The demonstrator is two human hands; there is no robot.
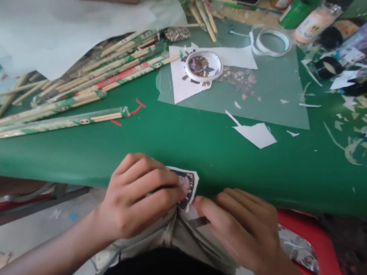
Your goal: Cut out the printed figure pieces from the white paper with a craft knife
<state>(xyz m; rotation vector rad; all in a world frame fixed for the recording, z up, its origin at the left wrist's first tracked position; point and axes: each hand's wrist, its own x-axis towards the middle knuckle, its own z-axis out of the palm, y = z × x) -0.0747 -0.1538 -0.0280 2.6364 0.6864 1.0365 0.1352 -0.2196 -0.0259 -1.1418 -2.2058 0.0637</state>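
At the table's front edge my left hand [145,193] grips a small printed paper piece [186,188]. The piece has a dark picture with pink figures and a white border; my fingers cover its left part. Close by on the right, my right hand [243,225] is closed, its thumb and fingertip at the paper's lower right edge. A flat, dark grey blade-like strip [199,222] sticks out from under that hand, pointing left. Its other end is hidden in the palm, so the kind of tool cannot be made out.
Wrapped chopsticks [89,85] lie in a pile on the green table [177,133]. A tape roll [204,66] sits on paper, another tape roll [273,42] farther back. A white paper scrap [257,135] lies ahead; bottles [317,23] and clippings stand right.
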